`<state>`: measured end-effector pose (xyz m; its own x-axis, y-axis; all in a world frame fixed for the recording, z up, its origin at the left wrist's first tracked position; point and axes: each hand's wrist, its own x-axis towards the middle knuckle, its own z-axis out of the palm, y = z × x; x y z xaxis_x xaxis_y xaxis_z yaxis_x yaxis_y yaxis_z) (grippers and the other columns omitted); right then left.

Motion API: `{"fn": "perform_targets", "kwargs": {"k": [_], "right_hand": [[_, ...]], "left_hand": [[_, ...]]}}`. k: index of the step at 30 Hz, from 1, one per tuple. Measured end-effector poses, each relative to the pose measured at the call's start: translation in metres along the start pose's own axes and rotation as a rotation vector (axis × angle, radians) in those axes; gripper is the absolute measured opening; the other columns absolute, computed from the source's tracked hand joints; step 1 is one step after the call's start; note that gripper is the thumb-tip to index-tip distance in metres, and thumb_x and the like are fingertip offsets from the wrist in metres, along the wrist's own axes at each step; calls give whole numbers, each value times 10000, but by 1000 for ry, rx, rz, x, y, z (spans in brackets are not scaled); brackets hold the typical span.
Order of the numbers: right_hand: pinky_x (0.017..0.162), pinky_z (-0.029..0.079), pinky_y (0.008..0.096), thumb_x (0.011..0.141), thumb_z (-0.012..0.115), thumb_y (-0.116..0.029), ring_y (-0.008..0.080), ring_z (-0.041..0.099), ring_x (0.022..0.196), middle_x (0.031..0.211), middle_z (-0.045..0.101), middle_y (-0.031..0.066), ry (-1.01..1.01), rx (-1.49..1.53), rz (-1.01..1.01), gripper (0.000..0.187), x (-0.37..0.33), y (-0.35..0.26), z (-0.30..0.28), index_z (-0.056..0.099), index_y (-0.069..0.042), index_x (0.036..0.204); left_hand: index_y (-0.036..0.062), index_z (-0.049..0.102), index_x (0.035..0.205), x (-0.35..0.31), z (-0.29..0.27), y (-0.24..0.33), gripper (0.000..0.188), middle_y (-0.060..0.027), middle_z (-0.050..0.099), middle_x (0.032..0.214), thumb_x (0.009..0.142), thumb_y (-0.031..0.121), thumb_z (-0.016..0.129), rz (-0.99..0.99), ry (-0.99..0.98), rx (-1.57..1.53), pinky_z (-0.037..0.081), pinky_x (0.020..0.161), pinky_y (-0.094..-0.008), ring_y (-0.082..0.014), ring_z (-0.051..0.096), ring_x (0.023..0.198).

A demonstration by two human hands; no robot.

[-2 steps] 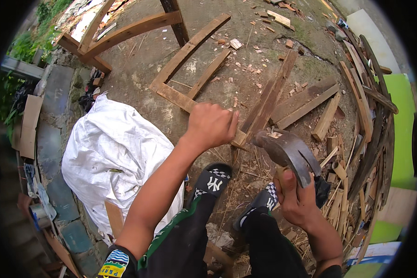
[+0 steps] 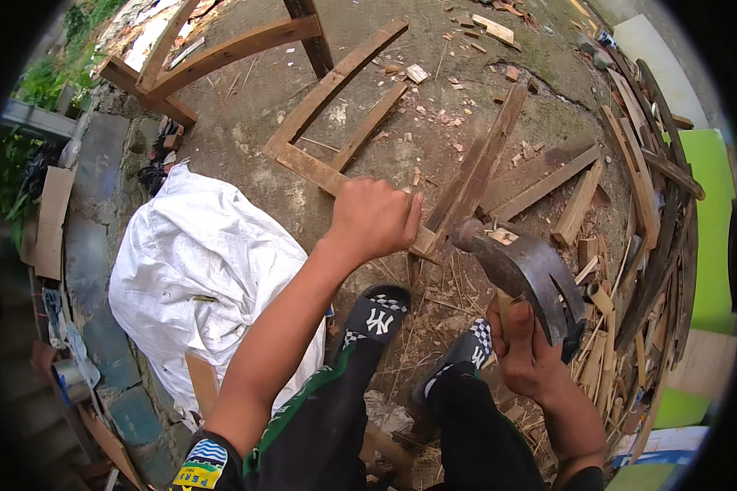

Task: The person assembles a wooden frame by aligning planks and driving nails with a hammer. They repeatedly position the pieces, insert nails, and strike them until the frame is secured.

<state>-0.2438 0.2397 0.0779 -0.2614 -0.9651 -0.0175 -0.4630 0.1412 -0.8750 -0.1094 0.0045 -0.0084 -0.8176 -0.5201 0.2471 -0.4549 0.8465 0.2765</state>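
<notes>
My left hand (image 2: 374,217) is closed round a wooden bar (image 2: 313,170) that forms one side of an open wooden frame. Two slats, a long one (image 2: 336,82) and a shorter one (image 2: 370,127), stick out from that bar on the far side. In my right hand (image 2: 526,352) I grip the wooden handle of a claw hammer (image 2: 520,266). Its dark metal head is raised just right of the bar's near end, apart from it. The round striking face points to the left and the claw to the right.
A big white sack (image 2: 196,270) bulges at the left beside a low block wall (image 2: 98,237). Another wooden frame (image 2: 237,57) stands far left. Loose boards (image 2: 540,184) and a heap of scrap wood (image 2: 602,344) lie to the right. My sandalled feet (image 2: 378,319) are below my hands.
The hammer in my right hand has shifted slightly to the right, and its head has tipped a little. My left hand and the wooden frame stay where they were.
</notes>
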Motion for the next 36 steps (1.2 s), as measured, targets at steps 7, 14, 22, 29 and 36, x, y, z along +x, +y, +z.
{"fn": "perform_targets", "kwargs": {"k": [7,14,22,29,36], "right_hand": [[526,387,393,1101,455,-202,262,429,513,622,484,142,-84,-28,100,328,16,-4,4,535,7,862],[547,417,431,1118,423,-258,255,526,563,683,597,144,-90,-61,193,356,31,5,0,557,43,983],[476,369,332,1128,457,-356,97,468,531,653,505,-4,-108,141,449,422,20,27,2,606,13,987],[361,377,277,1125,425,-430,104,441,399,640,468,17,360,496,617,426,-12,90,31,533,-31,1025],[352,359,281,1097,506,-437,109,423,396,604,439,18,329,450,601,410,-4,102,40,492,-51,957]], "left_hand": [[78,706,590,7,0,0,474,-189,613,551,968,349,617,-2,-3,9,511,546,-486,-380,655,545],[63,693,583,17,-4,-5,499,-196,614,554,979,352,600,-6,-46,-6,506,544,-494,-388,650,541],[68,707,619,20,-4,-5,433,-181,646,594,969,308,623,-10,-30,-17,510,551,-471,-371,658,551],[25,762,792,15,-12,-26,361,-102,767,809,1037,258,636,-200,526,-679,541,692,-358,-224,707,693],[29,694,1274,25,-59,-208,684,-123,773,1015,1071,614,404,-831,525,-1092,466,972,-362,-230,687,1041]]}}
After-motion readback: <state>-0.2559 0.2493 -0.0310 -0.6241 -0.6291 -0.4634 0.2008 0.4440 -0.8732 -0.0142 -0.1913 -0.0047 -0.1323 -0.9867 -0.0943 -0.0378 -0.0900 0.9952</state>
